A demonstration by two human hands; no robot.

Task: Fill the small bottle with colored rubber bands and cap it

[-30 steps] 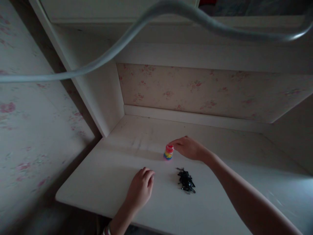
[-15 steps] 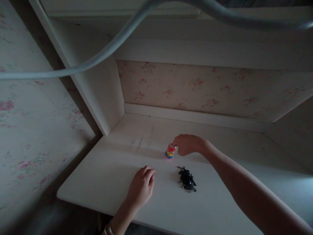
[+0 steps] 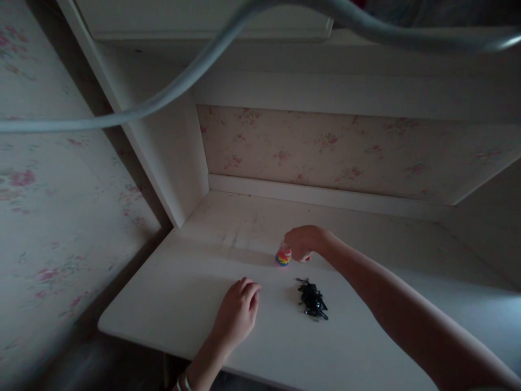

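Observation:
A small jar (image 3: 283, 257) with bright rainbow contents stands on the white desk (image 3: 183, 293), near the middle. My right hand (image 3: 303, 243) reaches in from the right. Its fingers are closed over the jar's top, and a red sliver shows under the palm. I cannot tell whether that sliver is the lid. My left hand (image 3: 238, 315) rests on the desk in front of the jar, to its left, with its fingers loosely spread and nothing in them. A heap of small black pieces (image 3: 311, 300) lies between my two arms, touched by neither hand.
The desk sits in a white alcove with floral wallpaper (image 3: 345, 152) behind it, a side panel (image 3: 175, 157) on the left and a shelf above. A grey cable (image 3: 171, 92) hangs blurred across the top of the view. The desk's front edge is near my left wrist.
My right hand has curled from lying beside the jar's red lid to closing over its top. The jar tilted briefly and stands upright now. My left hand has barely moved.

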